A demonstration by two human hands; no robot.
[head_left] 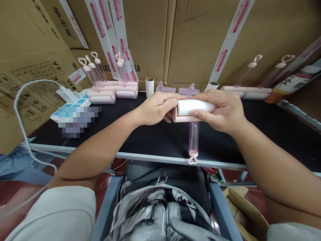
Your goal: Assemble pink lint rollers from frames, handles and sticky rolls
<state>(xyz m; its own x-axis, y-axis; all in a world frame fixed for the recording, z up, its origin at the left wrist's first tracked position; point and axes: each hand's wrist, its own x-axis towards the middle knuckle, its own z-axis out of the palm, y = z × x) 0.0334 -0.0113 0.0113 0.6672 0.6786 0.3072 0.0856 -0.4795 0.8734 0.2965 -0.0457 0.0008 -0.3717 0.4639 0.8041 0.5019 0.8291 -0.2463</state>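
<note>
A lint roller with a white roll [192, 107] in a pale pink cover [186, 119] is held over the black table, with its clear handle [193, 137] pointing down toward me and ending in a heart-shaped loop. My left hand [159, 106] grips the left end of the cover, thumb on top and some fingers hidden beneath. Around the right end my right hand [222, 108] is closed, its thumb along the near side of the white roll. Just behind my hands lie two translucent purple pieces [165, 88], partly covered.
Several finished-looking pink rollers [102, 95] stand at the back left, and more pink rollers [247, 89] at the back right. White cardboard tubes [149, 87] stand upright behind my hands. A white power strip [81, 100] with a cable is at left; a bottle [292, 83] leans at right. Cardboard boxes [145, 40] wall the back.
</note>
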